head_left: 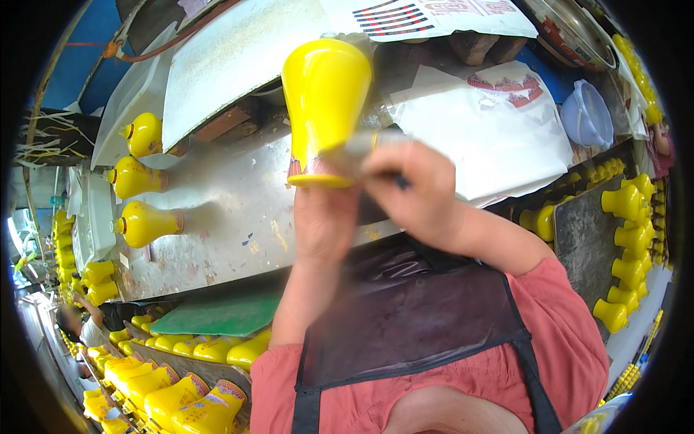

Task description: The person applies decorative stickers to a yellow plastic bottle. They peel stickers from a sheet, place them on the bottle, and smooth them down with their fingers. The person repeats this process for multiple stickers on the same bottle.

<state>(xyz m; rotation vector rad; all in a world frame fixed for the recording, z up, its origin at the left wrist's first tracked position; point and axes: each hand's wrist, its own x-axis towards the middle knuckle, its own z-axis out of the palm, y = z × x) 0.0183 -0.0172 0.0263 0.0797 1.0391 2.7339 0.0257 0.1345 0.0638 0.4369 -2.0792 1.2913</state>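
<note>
A glossy yellow vase (327, 87), wide at the shoulder and narrow above its foot, is held over the metal worktable with its foot toward me. My left hand (324, 220) grips it at the foot end; the fingers are mostly hidden behind the vase. Around its lower part runs a reddish patterned band (318, 165). My right hand (416, 177) is closed on a flat greyish tool (352, 150), smeared by motion, whose edge lies at this band. I cannot make out the tool's exact kind.
Several yellow vases (148, 224) stand at the worktable's (224, 239) left. White printed sheets (477, 145) lie at the right, near a pale blue bucket (587, 116). A white board (217, 65) is at the back. More vases (170, 398) fill racks lower left and right. People are at far left.
</note>
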